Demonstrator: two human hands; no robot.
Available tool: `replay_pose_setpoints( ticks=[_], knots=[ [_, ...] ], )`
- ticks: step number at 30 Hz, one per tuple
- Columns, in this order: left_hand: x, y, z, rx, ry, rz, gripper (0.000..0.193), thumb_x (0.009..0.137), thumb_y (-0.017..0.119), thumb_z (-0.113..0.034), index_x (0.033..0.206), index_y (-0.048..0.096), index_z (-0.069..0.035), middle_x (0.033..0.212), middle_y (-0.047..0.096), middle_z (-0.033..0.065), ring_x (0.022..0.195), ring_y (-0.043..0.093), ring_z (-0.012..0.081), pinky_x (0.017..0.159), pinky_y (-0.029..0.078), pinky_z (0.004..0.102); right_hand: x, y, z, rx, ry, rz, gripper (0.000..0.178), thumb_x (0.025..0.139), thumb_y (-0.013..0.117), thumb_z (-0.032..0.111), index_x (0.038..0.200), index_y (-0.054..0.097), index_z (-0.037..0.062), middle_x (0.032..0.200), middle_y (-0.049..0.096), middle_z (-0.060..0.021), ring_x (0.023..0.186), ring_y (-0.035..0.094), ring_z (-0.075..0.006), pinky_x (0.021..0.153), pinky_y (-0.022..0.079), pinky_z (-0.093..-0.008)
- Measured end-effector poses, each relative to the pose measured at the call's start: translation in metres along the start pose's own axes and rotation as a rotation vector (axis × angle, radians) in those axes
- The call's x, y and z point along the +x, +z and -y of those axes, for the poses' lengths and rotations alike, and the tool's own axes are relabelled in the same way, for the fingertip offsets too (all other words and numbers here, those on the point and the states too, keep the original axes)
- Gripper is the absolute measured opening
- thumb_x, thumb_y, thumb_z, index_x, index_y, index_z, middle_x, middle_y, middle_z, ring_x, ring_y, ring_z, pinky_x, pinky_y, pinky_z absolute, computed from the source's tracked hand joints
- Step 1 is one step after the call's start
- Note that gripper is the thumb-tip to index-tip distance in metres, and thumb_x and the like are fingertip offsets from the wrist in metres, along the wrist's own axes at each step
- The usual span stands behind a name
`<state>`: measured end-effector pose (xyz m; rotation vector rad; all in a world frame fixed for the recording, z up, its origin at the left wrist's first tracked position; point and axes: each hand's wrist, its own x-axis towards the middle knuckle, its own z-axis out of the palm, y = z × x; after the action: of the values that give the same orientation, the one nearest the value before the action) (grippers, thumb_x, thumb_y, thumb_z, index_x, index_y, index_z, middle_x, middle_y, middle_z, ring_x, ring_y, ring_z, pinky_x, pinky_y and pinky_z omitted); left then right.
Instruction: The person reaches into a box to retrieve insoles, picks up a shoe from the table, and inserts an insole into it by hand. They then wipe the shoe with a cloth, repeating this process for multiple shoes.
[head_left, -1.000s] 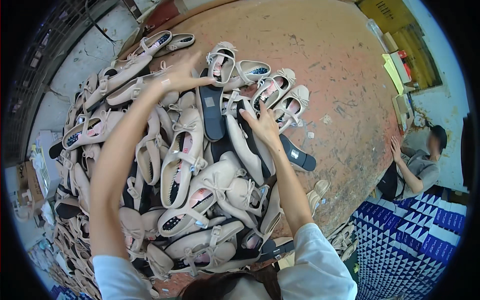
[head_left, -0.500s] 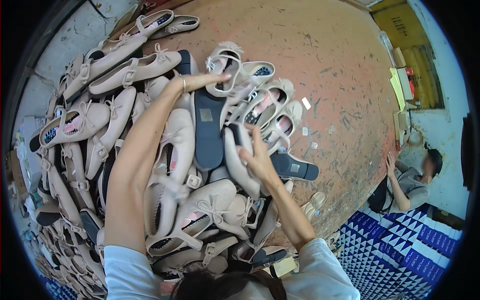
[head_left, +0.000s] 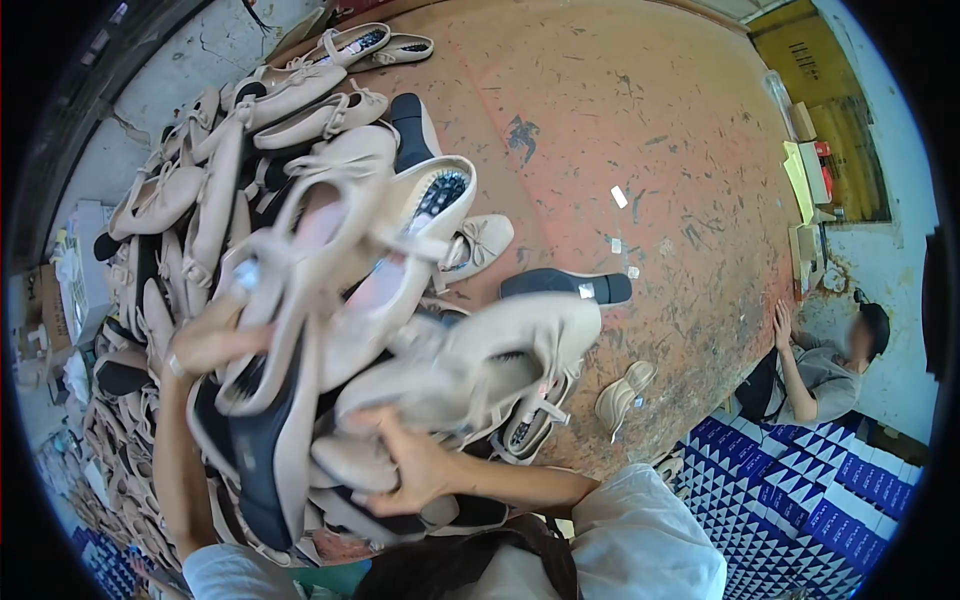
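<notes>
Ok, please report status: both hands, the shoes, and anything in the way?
Left hand at blurred beige shoes, grip unclear. Right hand curled around a beige shoe. Other shoes heaped close by.

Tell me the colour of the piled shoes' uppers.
The shoe uppers are beige, clearest in the head view.

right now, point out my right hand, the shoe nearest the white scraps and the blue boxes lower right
Right hand (head_left: 412, 465), head view, middle
Shoe (head_left: 552, 285), head view, dark sole
Blue boxes (head_left: 785, 490), head view, patterned sides
</notes>
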<state>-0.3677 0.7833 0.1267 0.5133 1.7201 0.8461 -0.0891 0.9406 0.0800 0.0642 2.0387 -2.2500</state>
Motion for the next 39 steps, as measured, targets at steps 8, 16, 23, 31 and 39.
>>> replay_pose_setpoints(
  ticks=[8, 16, 23, 31, 39],
  knots=[
    [-0.237, -0.004, 0.156, -0.084, -0.288, -0.506, 0.068, 0.091, 0.061, -0.039, 0.14, 0.047, 0.005, 0.136, 0.054, 0.0083, 0.124, 0.048, 0.0179, 0.107, 0.034, 0.0316, 0.035, 0.208, -0.009, 0.334, -0.199, 0.52, 0.076, 0.084, 0.066, 0.036, 0.14, 0.032, -0.0028, 0.112, 0.058, -0.0215, 0.102, 0.059, -0.0322, 0.097, 0.046, -0.0409],
    [-0.292, -0.056, 0.239, -0.309, -0.126, -0.864, 0.068, 0.093, 0.059, -0.041, 0.141, 0.046, 0.005, 0.138, 0.053, 0.0091, 0.126, 0.047, 0.0178, 0.108, 0.032, 0.0317, 0.178, 0.269, 0.035, 0.343, -0.215, 0.434, 0.081, 0.072, 0.076, 0.034, 0.135, 0.038, -0.0001, 0.123, 0.053, -0.028, 0.116, 0.054, -0.0393, 0.099, 0.042, -0.0455],
    [-0.27, -0.087, 0.309, -0.389, -0.099, -1.022, 0.068, 0.095, 0.057, -0.043, 0.142, 0.044, 0.005, 0.139, 0.052, 0.0099, 0.128, 0.045, 0.0178, 0.11, 0.031, 0.0318, 0.057, 0.147, 0.038, 0.105, -0.659, 0.487, 0.035, 0.089, 0.065, 0.02, 0.117, 0.06, -0.0009, 0.114, 0.064, -0.019, 0.106, 0.061, -0.0388, 0.093, 0.047, -0.0509],
    [-0.203, 0.025, 0.079, 0.849, 0.283, -1.626, 0.057, 0.098, 0.06, -0.026, 0.142, 0.042, 0.006, 0.145, 0.047, 0.0209, 0.134, 0.043, 0.0316, 0.114, 0.027, 0.0389, -0.066, -0.234, -0.093, -1.417, 0.162, -0.761, 0.074, 0.066, 0.068, 0.006, 0.136, 0.046, 0.0051, 0.134, 0.051, -0.0226, 0.131, 0.04, -0.044, 0.113, 0.025, -0.059],
    [0.042, 0.267, -0.063, 1.05, 0.686, -0.266, 0.073, 0.072, 0.078, -0.036, 0.135, 0.054, -0.007, 0.145, 0.045, 0.0219, 0.14, 0.036, 0.0374, 0.114, 0.031, 0.0473, -0.132, -0.243, -0.128, -0.848, 0.548, -0.849, 0.047, 0.077, 0.067, 0.039, 0.114, 0.067, 0.0099, 0.092, 0.07, -0.0225, 0.085, 0.069, -0.0362, 0.078, 0.054, -0.0461]
  ],
)
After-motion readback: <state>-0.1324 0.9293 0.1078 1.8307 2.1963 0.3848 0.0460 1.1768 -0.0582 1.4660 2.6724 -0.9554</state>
